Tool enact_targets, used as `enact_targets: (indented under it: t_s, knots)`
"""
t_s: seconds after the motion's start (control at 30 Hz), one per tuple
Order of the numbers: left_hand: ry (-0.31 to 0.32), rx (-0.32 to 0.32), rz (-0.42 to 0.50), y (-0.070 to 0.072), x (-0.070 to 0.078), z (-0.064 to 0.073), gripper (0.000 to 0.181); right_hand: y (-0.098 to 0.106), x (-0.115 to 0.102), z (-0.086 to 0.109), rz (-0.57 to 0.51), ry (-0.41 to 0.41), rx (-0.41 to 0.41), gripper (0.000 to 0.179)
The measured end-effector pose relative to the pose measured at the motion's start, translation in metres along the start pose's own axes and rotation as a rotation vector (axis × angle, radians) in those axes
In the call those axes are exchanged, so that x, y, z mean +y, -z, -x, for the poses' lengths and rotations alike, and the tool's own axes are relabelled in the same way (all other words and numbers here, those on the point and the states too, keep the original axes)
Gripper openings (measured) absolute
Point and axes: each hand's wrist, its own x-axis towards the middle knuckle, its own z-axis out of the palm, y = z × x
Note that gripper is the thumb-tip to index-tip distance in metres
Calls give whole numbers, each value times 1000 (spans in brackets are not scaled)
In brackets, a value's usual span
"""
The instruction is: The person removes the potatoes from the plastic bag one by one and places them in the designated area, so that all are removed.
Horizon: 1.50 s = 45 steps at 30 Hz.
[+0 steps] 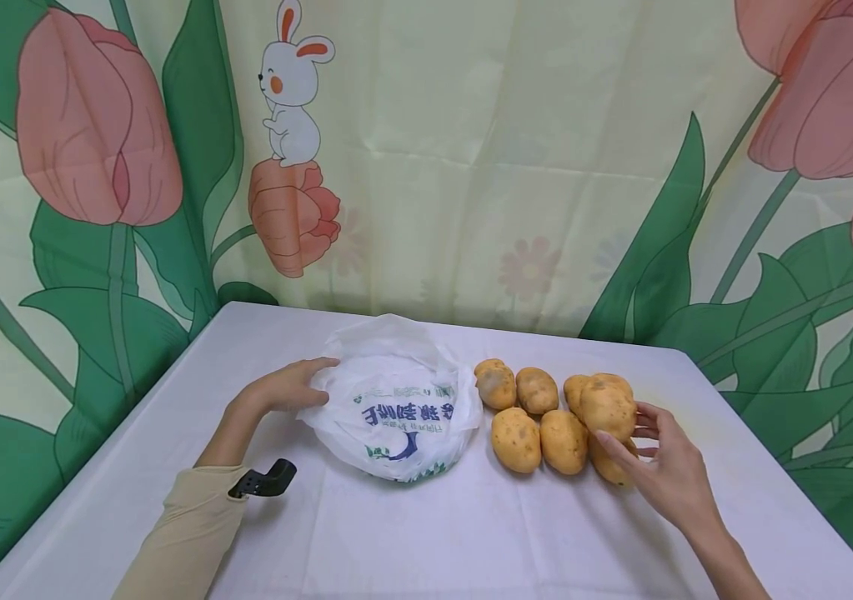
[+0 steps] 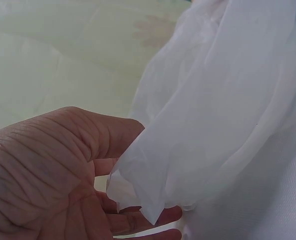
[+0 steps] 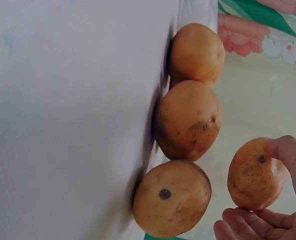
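A white plastic bag [image 1: 405, 446] with blue and green print lies spread on the table, its mouth facing up. My left hand [image 1: 287, 388] holds the bag's left rim; in the left wrist view the thin film [image 2: 207, 115] covers the thumb's tip and some finger parts. My right hand [image 1: 672, 467] grips a potato [image 1: 608, 410] between thumb and fingers. In the right wrist view this potato [image 3: 255, 174], with a dark spot, is raised off the table beside three others. Several more potatoes [image 1: 516, 440] sit in two rows right of the bag.
A white cloth covers the table [image 1: 396, 550]. Behind it hangs a curtain [image 1: 471, 167] printed with tulips and a rabbit. A black camera mount [image 1: 268, 479] sticks out from the left wrist, over a beige sleeve [image 1: 189, 525].
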Motion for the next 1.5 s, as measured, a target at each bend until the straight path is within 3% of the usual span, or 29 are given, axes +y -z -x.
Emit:
enact_targets:
  t_s: [0.67, 1.2, 1.5]
  knots:
    - [21, -6, 4, -1, 2, 1, 67, 21, 29, 0, 72, -108, -46, 85]
    - [33, -7, -2, -1, 3, -1, 66, 36, 58, 5, 107, -137, -60, 87]
    - [31, -13, 2, -1, 2, -1, 66, 40, 70, 2, 154, -174, -146, 90]
